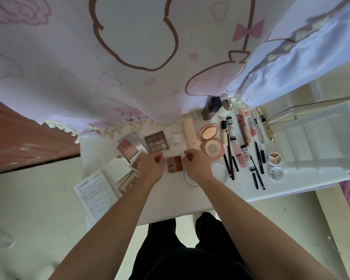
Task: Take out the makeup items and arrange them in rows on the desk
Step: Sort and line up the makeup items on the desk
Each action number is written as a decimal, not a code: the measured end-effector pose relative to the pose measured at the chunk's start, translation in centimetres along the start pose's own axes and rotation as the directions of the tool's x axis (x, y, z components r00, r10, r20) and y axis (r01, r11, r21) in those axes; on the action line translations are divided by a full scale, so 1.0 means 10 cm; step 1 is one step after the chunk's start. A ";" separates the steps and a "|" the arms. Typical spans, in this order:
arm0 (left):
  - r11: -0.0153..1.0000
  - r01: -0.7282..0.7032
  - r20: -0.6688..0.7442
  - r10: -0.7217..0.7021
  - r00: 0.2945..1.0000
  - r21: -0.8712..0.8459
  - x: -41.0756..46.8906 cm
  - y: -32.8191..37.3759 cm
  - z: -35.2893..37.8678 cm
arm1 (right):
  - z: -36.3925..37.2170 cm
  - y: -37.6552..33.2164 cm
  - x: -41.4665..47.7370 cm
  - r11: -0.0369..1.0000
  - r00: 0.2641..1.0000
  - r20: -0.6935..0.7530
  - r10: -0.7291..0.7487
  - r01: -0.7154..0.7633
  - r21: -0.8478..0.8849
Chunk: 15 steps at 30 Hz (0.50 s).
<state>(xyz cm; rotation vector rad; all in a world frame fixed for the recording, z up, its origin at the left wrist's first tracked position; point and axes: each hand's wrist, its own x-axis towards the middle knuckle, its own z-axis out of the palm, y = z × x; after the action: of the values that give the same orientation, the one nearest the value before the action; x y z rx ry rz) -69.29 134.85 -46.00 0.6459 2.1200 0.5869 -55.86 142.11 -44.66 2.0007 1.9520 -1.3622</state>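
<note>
In the head view, the pencils (229, 156) and tubes (243, 130) lie parallel beside the pink compact (210, 142), likely to keep the rows tidy. The four-pan palette (174, 163) sits on the white surface (170, 195) directly between the left hand (151, 166) and the right hand (195, 166). Both hands have curled fingers at its upper corners; whether they pinch a clear lid is unclear.

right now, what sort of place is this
Probably a bedroom or dorm corner: a small white desk covered in makeup, with a palette pinched between the left hand and right hand, a pink cartoon curtain hanging behind, and an organiser tray at the right.
</note>
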 end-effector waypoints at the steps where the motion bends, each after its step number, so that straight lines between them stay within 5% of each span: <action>1: 0.996 -0.044 -0.018 0.046 0.999 0.074 -0.02 0.00 -0.02 | -0.01 0.01 -0.01 1.000 1.000 -0.001 -0.003 0.003 0.007; 6: 0.756 -0.312 -0.023 0.397 0.918 0.576 0.07 0.02 -0.22 | -0.04 0.01 -0.05 0.999 0.999 -0.010 -0.043 0.043 0.031; 11: 0.632 -0.299 0.169 0.259 0.951 0.715 0.39 0.13 -0.37 | -0.06 0.04 -0.11 0.995 0.997 -0.027 -0.074 0.076 0.059; 15: 0.601 -0.287 0.137 0.284 0.949 0.745 0.50 0.20 -0.46 | -0.04 0.09 -0.18 0.994 0.997 -0.039 -0.061 0.064 0.088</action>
<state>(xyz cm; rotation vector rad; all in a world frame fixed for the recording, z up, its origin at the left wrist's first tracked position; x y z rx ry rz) -75.20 138.70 -45.15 1.4789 2.2317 -0.2131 -54.66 140.72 -43.85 2.0323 2.0195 -1.4625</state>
